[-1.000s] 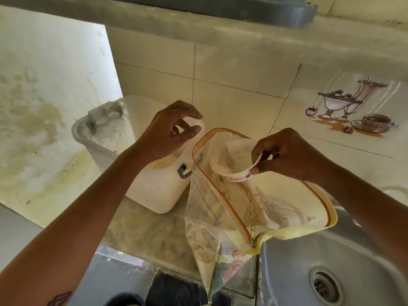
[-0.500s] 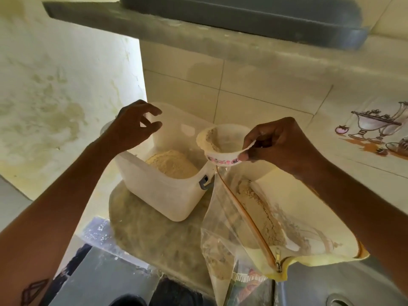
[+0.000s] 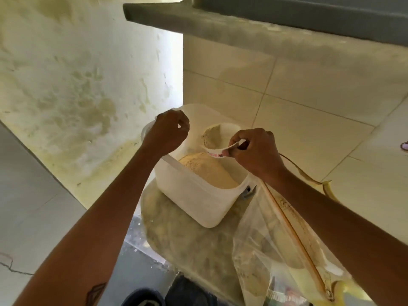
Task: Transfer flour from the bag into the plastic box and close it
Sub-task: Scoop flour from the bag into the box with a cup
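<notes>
Flour scoop over plastic box (image 3: 198,202)
Right hand (image 3: 256,151) pinches small bowl (image 3: 217,138) above box; left hand (image 3: 167,133), fingers curled, grips box's far rim.

The left hand (image 3: 166,134) hides the plastic box's (image 3: 198,202) far left corner, so whether its curled fingers hold the rim cannot be told. The flour bag (image 3: 276,250) is cut off by the bottom edge. The right forearm covers the bag's mouth.
</notes>
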Demonstrator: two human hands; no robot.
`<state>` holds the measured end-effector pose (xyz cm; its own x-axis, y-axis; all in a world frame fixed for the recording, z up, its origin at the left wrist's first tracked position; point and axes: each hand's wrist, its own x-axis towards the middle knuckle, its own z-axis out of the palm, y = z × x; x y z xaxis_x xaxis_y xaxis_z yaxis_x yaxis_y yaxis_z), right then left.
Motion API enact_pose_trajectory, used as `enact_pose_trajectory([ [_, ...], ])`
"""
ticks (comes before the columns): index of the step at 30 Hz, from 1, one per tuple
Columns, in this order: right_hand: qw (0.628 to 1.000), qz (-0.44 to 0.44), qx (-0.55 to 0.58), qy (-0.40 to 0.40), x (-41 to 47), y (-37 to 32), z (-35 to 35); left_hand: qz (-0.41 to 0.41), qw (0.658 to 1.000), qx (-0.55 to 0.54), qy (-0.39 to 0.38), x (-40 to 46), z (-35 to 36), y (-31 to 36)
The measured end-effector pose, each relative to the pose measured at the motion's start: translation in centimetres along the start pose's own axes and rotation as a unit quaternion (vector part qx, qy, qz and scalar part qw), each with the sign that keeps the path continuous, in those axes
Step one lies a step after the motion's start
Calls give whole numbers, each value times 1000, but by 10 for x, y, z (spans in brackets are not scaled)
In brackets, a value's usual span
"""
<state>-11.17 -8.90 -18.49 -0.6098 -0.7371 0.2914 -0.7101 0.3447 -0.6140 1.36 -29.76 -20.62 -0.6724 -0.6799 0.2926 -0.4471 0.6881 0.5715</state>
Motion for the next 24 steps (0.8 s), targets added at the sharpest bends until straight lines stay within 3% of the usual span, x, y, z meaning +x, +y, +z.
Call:
enact_pose_trajectory([
  [4,975,-11,-164,-149,6,-2,2,-19,1000,-3,-5,-2,-3,2],
  [24,925,7,-317,-209,6,-10,9,35,999,-26,-24,4,4,0],
])
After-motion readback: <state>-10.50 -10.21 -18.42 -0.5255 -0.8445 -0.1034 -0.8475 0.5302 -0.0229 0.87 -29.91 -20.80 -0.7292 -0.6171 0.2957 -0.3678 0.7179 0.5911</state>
